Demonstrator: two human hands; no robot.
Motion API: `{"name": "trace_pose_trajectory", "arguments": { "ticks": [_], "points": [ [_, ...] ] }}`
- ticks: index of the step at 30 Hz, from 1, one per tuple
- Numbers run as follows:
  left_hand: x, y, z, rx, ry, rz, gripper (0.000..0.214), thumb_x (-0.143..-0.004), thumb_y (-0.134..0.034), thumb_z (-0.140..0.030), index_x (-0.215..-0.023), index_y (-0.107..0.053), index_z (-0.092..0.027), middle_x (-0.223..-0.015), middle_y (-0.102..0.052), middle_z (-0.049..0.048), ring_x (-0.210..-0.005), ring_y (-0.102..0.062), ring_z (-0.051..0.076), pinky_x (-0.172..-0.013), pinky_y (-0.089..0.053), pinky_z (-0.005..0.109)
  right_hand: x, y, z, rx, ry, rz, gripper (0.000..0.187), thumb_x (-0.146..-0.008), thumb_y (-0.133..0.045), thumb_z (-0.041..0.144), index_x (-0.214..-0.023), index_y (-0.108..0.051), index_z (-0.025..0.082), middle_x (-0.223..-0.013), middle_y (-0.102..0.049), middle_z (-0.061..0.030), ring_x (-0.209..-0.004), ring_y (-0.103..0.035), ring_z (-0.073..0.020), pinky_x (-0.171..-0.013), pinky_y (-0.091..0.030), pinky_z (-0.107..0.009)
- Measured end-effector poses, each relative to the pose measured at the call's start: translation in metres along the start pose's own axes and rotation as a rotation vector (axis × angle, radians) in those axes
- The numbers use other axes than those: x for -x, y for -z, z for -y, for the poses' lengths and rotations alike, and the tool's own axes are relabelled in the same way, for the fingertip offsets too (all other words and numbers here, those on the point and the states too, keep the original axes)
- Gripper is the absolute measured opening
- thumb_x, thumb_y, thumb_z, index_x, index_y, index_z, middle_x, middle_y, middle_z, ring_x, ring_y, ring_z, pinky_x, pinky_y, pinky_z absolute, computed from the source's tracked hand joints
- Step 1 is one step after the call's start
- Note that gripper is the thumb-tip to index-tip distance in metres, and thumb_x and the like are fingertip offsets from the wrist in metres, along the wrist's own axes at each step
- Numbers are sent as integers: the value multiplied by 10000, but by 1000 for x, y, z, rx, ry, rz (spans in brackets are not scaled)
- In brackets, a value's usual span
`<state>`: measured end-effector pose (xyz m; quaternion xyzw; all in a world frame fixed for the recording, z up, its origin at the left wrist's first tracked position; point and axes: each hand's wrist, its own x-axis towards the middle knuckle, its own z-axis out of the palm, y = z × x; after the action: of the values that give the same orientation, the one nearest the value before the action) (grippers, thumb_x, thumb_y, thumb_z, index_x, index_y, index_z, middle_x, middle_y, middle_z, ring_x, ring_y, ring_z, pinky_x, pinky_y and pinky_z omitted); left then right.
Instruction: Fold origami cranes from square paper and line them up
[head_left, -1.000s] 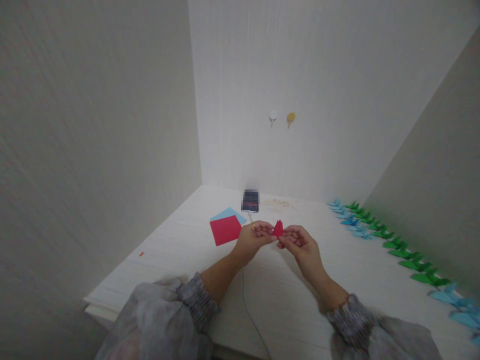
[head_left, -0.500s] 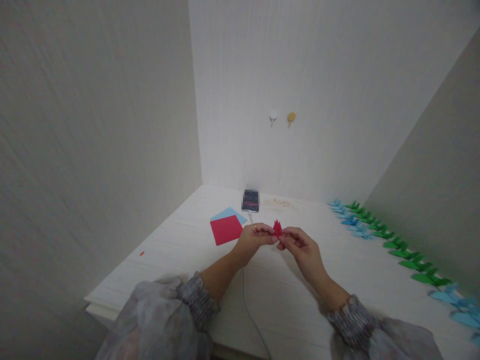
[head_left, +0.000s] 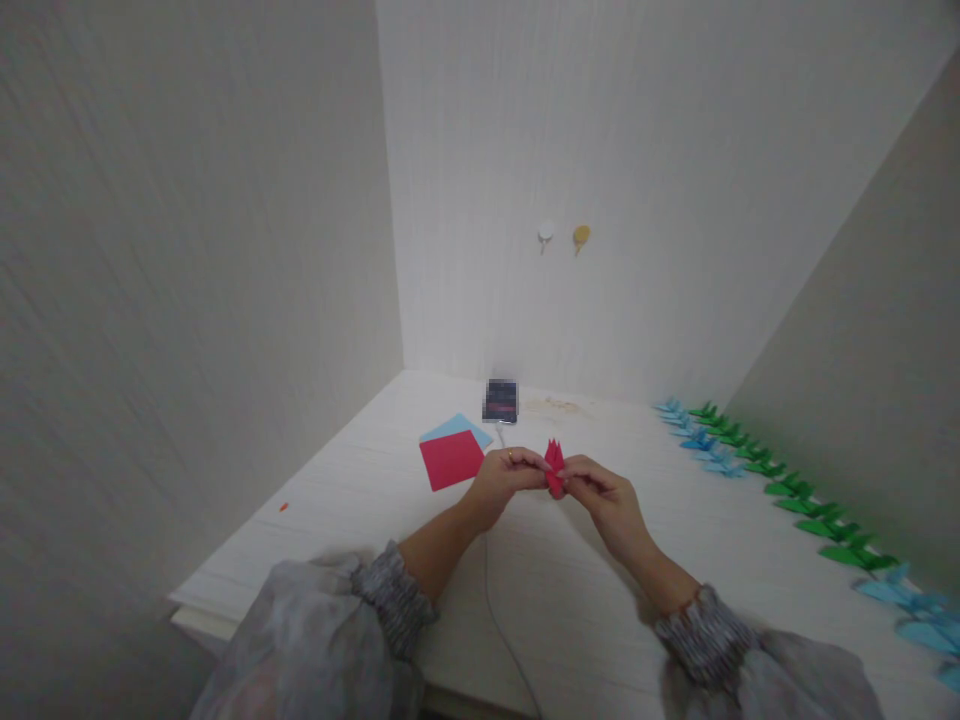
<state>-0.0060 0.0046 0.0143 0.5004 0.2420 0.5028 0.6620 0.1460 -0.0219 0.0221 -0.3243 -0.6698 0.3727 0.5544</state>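
Note:
Between my two hands is a small folded red origami paper (head_left: 554, 460), its narrow points standing upward. My left hand (head_left: 504, 482) pinches it from the left; a ring shows on one finger. On the other side my right hand (head_left: 604, 500) grips its right edge between thumb and fingers. The paper is held above the white table, and my fingertips cover part of its sides. Just left of my left hand lies a flat red sheet of paper (head_left: 451, 461), partly over a light blue sheet (head_left: 459, 425).
Rows of green paper cranes (head_left: 787, 486) and blue paper cranes (head_left: 904, 592) line the table's right side. A phone (head_left: 500, 401) leans near the back wall, its cable (head_left: 495, 610) running to the front edge. A small orange scrap (head_left: 283, 507) lies far left. Two hooks (head_left: 582, 236) are on the wall.
More of the red origami's lower part shows between my fingers now, and my right hand's fingertips have shifted slightly on it. Both arms stay in nearly the same place.

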Motion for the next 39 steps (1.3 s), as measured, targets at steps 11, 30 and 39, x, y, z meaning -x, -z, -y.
{"name": "trace_pose_trajectory", "arguments": {
  "ticks": [11, 30, 39],
  "points": [
    [-2, 1, 2, -87, -57, -75, 189, -510, -698, -172, -659, -604, -104, -622, -608, 16, -568, -534, 90, -591, -403, 230, 0, 1, -3, 22, 34, 45, 88, -742, -533, 224, -757, -619, 210, -802, -539, -29, -693, -531, -141, -628, -435, -279],
    [-1, -1, 1, -57, -87, -59, 321, -493, -719, -178, -711, -491, -116, -628, -583, -3, -574, -563, 93, -595, -433, 237, -3, -8, -8, -249, -203, -149, 383, -563, -703, 236, -821, -420, 223, -644, -584, 34, -576, -571, -121, -556, -457, -250],
    [-3, 0, 3, 29, -31, -43, 520, -483, -721, -123, -798, -313, -186, -610, -603, -18, -562, -592, 140, -578, -440, 266, -2, -9, -2, -317, -239, -166, 425, -549, -700, 214, -824, -376, 221, -606, -588, 50, -522, -570, -124, -539, -455, -265]
  ]
}}
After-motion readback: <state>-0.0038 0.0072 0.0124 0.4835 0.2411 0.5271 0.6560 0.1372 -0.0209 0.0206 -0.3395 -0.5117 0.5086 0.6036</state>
